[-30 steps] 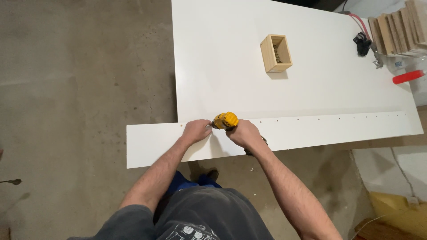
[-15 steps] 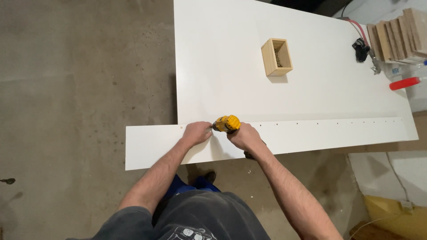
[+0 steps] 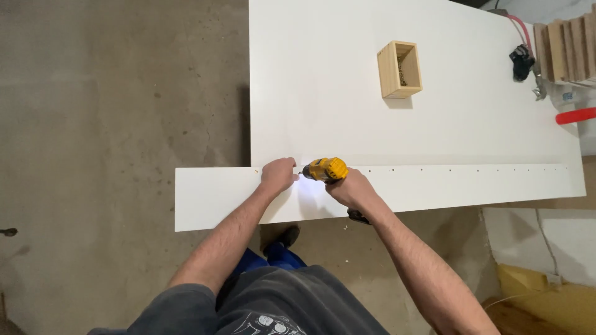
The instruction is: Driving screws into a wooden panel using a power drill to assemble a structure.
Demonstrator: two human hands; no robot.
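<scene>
One view only, from the head camera. Against the picture half a second ago the hands and tool sit in much the same spot on the strip, and the framing has barely shifted.

The yellow and black power driver (image 3: 327,169) lies nearly level on the long white strip (image 3: 472,185), its tip pointing left at the strip's upper edge, with a small bright glow at the tip. The right hand (image 3: 351,189) is wrapped tight around the driver's grip. The left hand (image 3: 277,175) is curled, fingers pinched just at the tip; whether it holds anything there cannot be told.

The strip is flat, smooth and narrow, with a row of small holes along its upper edge running right of the driver. It butts against the near edge of a large white panel (image 3: 323,93), equally smooth. Beyond the driver on that panel stands a small open wooden box (image 3: 400,69) of pale, square-cornered timber. Left of the strip is rough grey concrete floor (image 3: 118,124).
</scene>
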